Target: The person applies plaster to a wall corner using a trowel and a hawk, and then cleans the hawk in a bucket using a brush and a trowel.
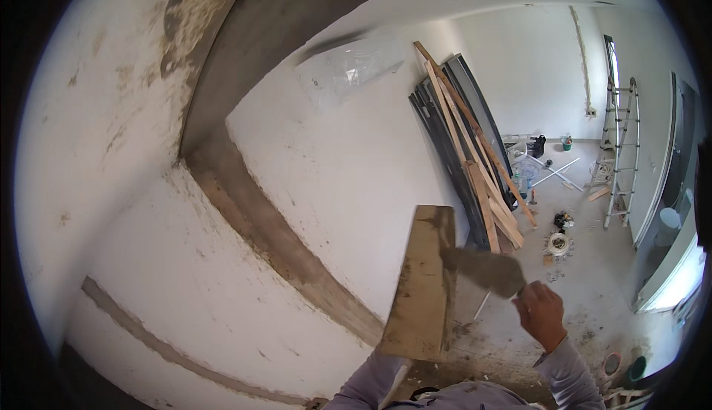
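Note:
A long rectangular plasterer's float (417, 291), smeared with brown-grey mortar, is held up in front of me. My left sleeve (371, 377) runs up behind its lower end, and the hand itself is hidden there, gripping it from behind. On the right, my right hand (540, 313) is closed around the handle of a pointed trowel (489, 270). The trowel's coated blade points left, its tip against the float's upper right edge. To the left, a broad strip of grey-brown plaster (274, 232) crosses the white wall.
Wooden planks (482, 158) and dark panels (437, 132) lean on the wall ahead. A ladder (623, 150) stands at the far right near a doorway. Tools, a cable coil (558, 244) and white pipes (552, 173) lie on the floor. Clear plastic (352, 69) covers a wall unit.

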{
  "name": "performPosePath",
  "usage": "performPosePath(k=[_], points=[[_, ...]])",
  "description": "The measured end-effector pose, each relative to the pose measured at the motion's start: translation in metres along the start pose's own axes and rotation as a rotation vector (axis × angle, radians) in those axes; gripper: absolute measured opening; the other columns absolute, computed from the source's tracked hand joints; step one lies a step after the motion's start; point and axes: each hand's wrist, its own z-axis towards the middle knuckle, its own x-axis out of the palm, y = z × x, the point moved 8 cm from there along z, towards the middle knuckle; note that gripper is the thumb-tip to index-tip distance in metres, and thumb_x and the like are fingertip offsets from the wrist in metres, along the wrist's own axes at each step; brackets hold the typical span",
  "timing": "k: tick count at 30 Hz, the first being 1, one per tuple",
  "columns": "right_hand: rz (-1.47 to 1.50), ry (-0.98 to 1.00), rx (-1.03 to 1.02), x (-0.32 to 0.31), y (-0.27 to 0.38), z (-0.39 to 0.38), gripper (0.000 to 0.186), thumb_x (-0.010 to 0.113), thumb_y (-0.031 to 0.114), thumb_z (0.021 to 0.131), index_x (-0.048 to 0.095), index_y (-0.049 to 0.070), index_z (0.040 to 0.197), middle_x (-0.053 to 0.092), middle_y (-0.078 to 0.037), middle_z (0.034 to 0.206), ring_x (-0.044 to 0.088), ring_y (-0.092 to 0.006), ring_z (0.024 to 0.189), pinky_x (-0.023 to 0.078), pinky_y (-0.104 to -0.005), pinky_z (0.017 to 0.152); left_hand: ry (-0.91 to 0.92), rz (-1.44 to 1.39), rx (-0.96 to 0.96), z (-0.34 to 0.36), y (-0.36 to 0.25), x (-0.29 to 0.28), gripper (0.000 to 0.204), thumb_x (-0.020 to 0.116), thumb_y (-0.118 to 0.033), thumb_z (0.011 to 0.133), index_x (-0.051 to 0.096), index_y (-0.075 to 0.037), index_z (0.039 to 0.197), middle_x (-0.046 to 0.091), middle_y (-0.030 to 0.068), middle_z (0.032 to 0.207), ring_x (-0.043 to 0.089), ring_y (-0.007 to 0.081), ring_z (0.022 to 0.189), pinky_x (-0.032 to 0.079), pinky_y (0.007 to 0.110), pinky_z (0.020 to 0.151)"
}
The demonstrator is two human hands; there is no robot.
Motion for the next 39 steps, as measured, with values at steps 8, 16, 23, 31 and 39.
performPosePath(k=[8,16,23,31,39], points=[[0.079,-0.234,0.6,0.018,-0.099,-0.1,0.03,0.064,0.009,0.084,0.059,-0.002,0.11,0.058,-0.018,0.088,0.06,-0.0348,0.079,0.049,-0.0441,0.066,0.112,-0.216,-0.148,0.022,-0.01,-0.036,0.041,0.042,-0.035,0.099,0.047,-0.009,0.13,0.057,0.0125,0.124,0.06,0.0272,0.108,0.049,0.044,0.095],[-0.673,0.19,0.718,0.096,-0.091,-0.46,0.038,0.06,0.029,0.09,0.058,0.006,0.12,0.06,-0.018,0.114,0.057,-0.0371,0.105,0.044,-0.0461,0.094,-0.2,-0.334,-0.435,-0.037,0.039,-0.177,0.038,0.04,-0.034,0.099,0.05,-0.007,0.125,0.06,0.013,0.119,0.063,0.0274,0.104,0.051,0.045,0.092],[-0.575,0.219,0.945,0.129,-0.068,-0.527,0.027,0.065,0.022,0.083,0.062,-0.004,0.091,0.063,-0.017,0.086,0.061,-0.0323,0.078,0.053,-0.0385,0.072,-0.708,-0.352,-0.509,-0.163,0.097,-0.299,0.029,0.039,-0.029,0.099,0.055,-0.005,0.103,0.061,0.0106,0.081,0.063,0.0205,0.069,0.057,0.037,0.067],[-0.583,0.676,0.777,0.193,-0.13,-0.614,0.026,0.067,0.027,0.081,0.065,0.0,0.082,0.062,-0.015,0.076,0.061,-0.0288,0.069,0.053,-0.0384,0.066,-1.149,-0.324,-0.47,-0.256,0.102,-0.302,0.027,0.038,-0.025,0.099,0.051,-0.003,0.091,0.053,0.0071,0.064,0.051,0.0166,0.052,0.048,0.032,0.049],[-0.379,0.719,0.876,0.217,-0.171,-0.572,0.026,0.066,0.027,0.08,0.065,0.002,0.088,0.064,-0.015,0.079,0.062,-0.0288,0.071,0.053,-0.0392,0.066,-1.117,0.131,-0.42,-0.238,0.076,-0.219,0.032,0.034,-0.024,0.099,0.057,-0.004,0.09,0.059,0.0114,0.075,0.054,0.0211,0.056,0.05,0.038,0.053]])
